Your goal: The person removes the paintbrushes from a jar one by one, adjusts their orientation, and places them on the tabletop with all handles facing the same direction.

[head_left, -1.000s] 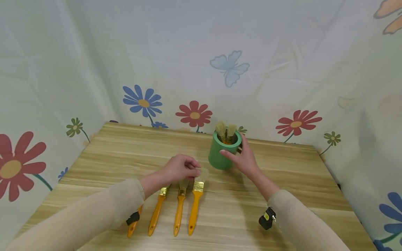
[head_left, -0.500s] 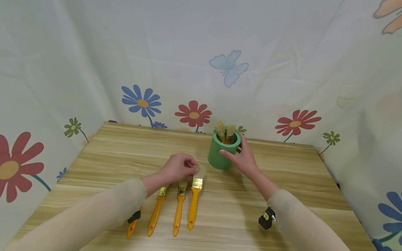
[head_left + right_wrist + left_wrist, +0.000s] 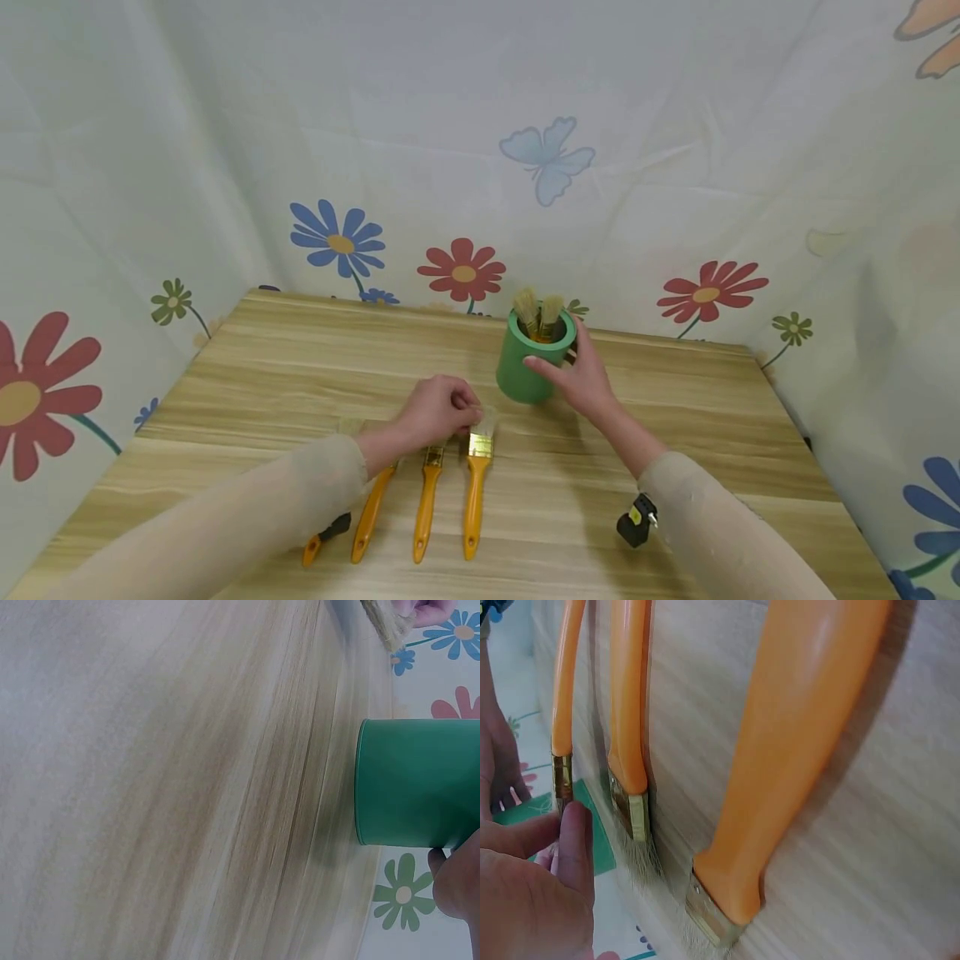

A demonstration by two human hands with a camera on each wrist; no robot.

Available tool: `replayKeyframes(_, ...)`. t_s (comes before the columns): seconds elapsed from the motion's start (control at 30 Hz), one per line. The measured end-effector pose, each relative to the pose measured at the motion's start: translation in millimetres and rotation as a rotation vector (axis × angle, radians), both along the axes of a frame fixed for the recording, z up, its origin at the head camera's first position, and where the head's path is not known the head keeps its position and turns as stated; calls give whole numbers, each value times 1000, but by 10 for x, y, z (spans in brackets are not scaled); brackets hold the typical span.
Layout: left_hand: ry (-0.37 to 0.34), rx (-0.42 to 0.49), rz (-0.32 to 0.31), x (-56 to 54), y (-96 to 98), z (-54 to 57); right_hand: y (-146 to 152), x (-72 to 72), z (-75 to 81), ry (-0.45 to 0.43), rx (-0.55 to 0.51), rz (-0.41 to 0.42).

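Over the wooden counter [image 3: 720, 408], your left hand [image 3: 435, 410] pinches the rightmost loose brush [image 3: 475, 500] by its bristles, beside three other brushes [image 3: 425, 508]; your right hand [image 3: 587, 381] grips the green cup [image 3: 523, 371] holding bristle-up brushes [image 3: 550, 315].

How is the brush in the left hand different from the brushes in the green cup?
The pinched brush is outside the green cup; the cup brushes stand inside it, bristles up. The pinched brush shows its whole orange handle; the cup brushes' handles are mostly hidden. All have pale bristles.
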State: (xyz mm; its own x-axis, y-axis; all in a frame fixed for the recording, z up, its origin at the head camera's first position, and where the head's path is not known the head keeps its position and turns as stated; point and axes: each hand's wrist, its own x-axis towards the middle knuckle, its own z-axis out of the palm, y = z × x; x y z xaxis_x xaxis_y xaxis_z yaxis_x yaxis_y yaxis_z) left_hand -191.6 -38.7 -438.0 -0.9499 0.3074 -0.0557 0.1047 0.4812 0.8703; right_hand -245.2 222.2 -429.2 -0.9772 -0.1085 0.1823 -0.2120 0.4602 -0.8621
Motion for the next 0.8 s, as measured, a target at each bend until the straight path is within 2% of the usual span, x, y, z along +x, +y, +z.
replayKeyframes(0.57, 91, -44, 7, 70, 126, -61, -4, -4, -2, 8, -7, 2)
replayKeyframes(0.8, 75, -52, 26, 75, 123, -45, -5, -8, -4, 5, -16, 7)
